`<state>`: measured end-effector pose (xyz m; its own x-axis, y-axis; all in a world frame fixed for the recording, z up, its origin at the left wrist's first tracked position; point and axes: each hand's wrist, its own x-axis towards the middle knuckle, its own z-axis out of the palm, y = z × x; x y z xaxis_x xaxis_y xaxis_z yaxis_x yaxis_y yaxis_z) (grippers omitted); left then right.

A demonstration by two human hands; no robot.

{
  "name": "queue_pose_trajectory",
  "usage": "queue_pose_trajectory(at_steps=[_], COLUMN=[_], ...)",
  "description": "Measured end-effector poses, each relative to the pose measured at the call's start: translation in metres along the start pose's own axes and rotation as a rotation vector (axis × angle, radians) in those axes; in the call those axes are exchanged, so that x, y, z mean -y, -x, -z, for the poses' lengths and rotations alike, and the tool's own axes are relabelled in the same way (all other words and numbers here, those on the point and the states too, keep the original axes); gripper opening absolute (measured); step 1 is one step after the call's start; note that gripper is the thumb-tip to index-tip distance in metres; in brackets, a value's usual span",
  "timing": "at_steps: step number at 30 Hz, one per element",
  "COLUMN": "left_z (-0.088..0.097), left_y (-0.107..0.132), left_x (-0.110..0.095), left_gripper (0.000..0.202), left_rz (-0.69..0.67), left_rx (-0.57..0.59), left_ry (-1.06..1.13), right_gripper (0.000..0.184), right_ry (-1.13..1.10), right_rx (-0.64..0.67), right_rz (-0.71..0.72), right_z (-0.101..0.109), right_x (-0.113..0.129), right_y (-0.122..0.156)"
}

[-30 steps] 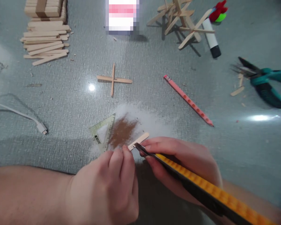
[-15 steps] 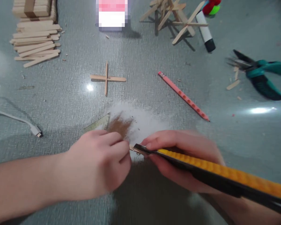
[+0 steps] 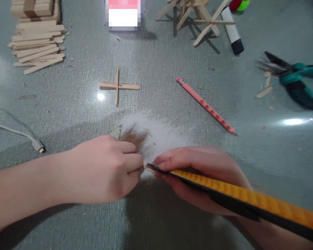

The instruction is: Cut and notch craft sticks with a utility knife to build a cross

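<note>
My left hand [image 3: 109,166] is closed in a fist, knuckles up, around a wooden craft stick. Only a short piece of the stick [image 3: 150,170] shows, between my two hands. My right hand [image 3: 203,173] grips a utility knife with a ribbed yellow and black body [image 3: 224,189]. The knife slants down to the right, and its dark tip lies against the stick. White powder [image 3: 161,130] with a brown patch is spread on the table just beyond my hands. The corner of a clear ruler [image 3: 116,132] pokes out behind my left hand.
Two crossed sticks [image 3: 117,86] lie ahead, left of a pink pencil [image 3: 206,106]. Loose craft sticks [image 3: 38,45] are piled at the far left. A stick structure [image 3: 198,21] and a white tube [image 3: 231,27] stand far right, near green pliers [image 3: 297,81]. A cable [image 3: 38,144] lies left.
My left hand has turned slightly and moved up a little, covering more of the ruler. The knife tip has shifted slightly left along the stick.
</note>
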<state>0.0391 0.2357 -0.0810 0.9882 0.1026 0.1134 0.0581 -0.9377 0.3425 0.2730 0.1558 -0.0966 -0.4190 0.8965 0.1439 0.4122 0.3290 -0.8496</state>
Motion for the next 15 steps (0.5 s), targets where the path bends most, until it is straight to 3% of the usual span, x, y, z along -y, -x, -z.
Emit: queue_pose_trajectory(at_steps=[6, 11, 15], left_z=[-0.004, -0.016, -0.019], left_y=[0.001, 0.003, 0.003], left_x=[-0.001, -0.004, -0.006], left_gripper=[0.033, 0.03, 0.03], left_rz=[0.015, 0.06, 0.082], left_rx=[-0.001, -0.108, -0.132], left_ry=[0.007, 0.004, 0.016], right_gripper=[0.024, 0.027, 0.027], right_ry=[-0.021, -0.034, -0.031], right_rx=[-0.015, -0.008, 0.008], right_rz=[0.061, 0.067, 0.059], right_z=[-0.001, 0.0, 0.001], right_x=[-0.004, -0.005, -0.005], right_y=[0.0, 0.001, 0.002])
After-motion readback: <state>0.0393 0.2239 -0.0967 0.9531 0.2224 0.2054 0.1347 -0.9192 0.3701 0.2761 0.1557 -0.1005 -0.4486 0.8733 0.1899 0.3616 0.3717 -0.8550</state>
